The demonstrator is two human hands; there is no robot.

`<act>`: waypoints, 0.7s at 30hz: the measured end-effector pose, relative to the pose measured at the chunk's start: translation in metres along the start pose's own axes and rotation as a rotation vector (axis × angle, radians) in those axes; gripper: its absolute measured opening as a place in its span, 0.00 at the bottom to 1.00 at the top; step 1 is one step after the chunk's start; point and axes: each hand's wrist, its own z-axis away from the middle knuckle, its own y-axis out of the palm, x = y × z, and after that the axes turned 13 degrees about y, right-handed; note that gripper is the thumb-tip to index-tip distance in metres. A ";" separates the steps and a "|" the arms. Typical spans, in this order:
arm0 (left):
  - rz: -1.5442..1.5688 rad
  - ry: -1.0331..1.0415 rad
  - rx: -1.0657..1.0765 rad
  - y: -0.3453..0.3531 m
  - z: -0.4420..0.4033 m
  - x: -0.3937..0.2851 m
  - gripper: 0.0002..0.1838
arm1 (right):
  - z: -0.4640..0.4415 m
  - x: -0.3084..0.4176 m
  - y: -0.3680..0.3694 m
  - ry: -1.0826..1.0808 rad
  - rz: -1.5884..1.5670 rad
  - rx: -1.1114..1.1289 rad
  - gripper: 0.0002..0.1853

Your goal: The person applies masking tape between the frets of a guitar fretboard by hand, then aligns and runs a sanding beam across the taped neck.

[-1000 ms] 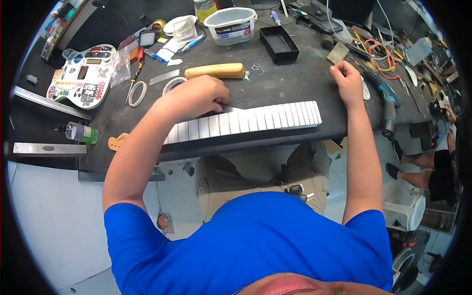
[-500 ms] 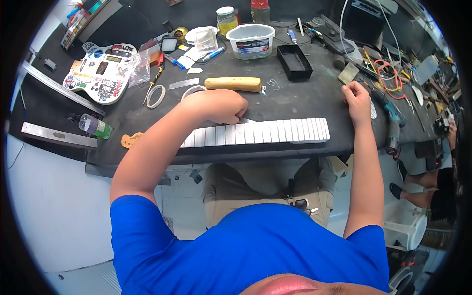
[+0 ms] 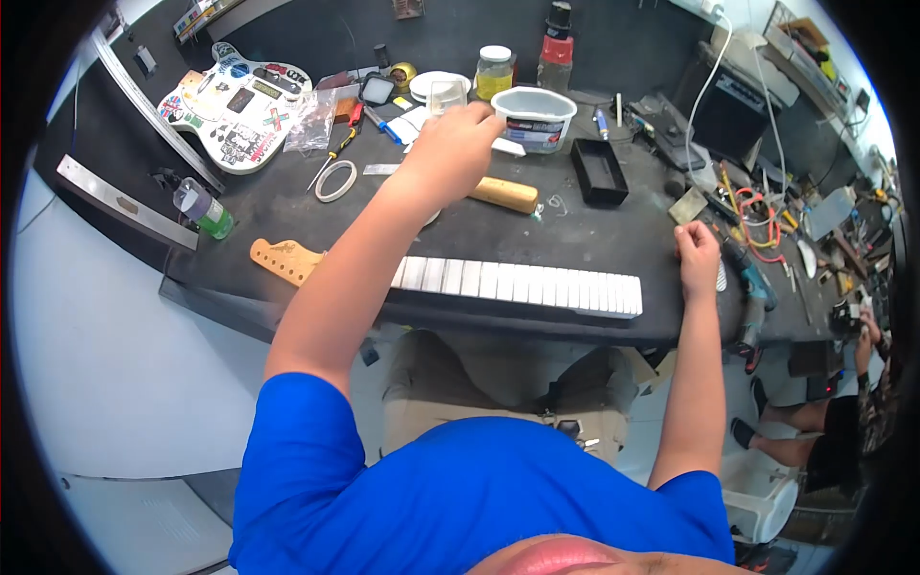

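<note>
My left hand [image 3: 448, 151] is raised over the middle of the bench, fingers closed on a flat pale strip [image 3: 509, 147] that sticks out to the right. Most of that strip is hidden by the hand. Below my left forearm lies a guitar neck [image 3: 517, 284], its fingerboard covered in silvery-white bands between the frets. Its wooden headstock [image 3: 284, 259] points left. My right hand [image 3: 699, 254] rests at the right of the bench, fingers pinched together, just below a small greenish block [image 3: 687, 205]. Whether anything is in that pinch I cannot make out.
A yellow wooden block [image 3: 508, 195], tape roll [image 3: 335, 181], black tray [image 3: 600, 172] and plastic tub [image 3: 537, 120] lie beyond the neck. A stickered guitar body [image 3: 235, 110] is at left. A teal power tool [image 3: 754, 287] and tangled cables crowd the right. Another person stands far right.
My left hand has lifted off the guitar neck and moved away towards the tub, carrying the pale strip. The view has shifted; my right hand keeps its place beside the greenish block.
</note>
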 end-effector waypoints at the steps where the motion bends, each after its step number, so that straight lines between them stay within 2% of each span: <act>1: 0.101 -0.040 -0.021 -0.013 0.008 -0.008 0.12 | -0.001 -0.002 -0.001 0.000 -0.022 0.003 0.10; 3: 0.093 -0.081 -0.066 -0.046 0.042 -0.032 0.15 | 0.000 -0.002 -0.001 -0.009 -0.060 0.011 0.10; 5: 0.237 -0.130 -0.032 -0.066 0.088 -0.039 0.18 | 0.009 0.007 0.001 0.004 -0.060 0.022 0.10; 7: 0.294 -0.302 0.020 -0.080 0.142 -0.052 0.22 | 0.008 0.007 0.003 -0.041 0.020 -0.037 0.10; 8: 0.256 -0.353 0.014 -0.082 0.165 -0.056 0.26 | 0.003 0.003 0.003 -0.070 0.044 -0.052 0.10; 11: 0.092 -0.355 -0.035 -0.083 0.206 -0.067 0.30 | 0.003 0.005 0.002 -0.023 -0.110 0.037 0.09; 15: -0.064 -0.339 -0.009 -0.051 0.233 -0.060 0.34 | 0.008 0.007 0.003 -0.179 -0.117 -0.042 0.08; 18: -0.089 -0.321 -0.058 -0.041 0.223 -0.057 0.35 | 0.044 0.053 0.024 -0.339 -0.115 -0.065 0.06; 20: -0.093 -0.305 -0.075 -0.037 0.210 -0.062 0.35 | 0.091 0.121 0.060 -0.434 -0.332 0.092 0.07; 21: -0.112 -0.288 -0.112 -0.032 0.203 -0.064 0.35 | 0.114 0.154 0.075 -0.560 -0.384 0.214 0.12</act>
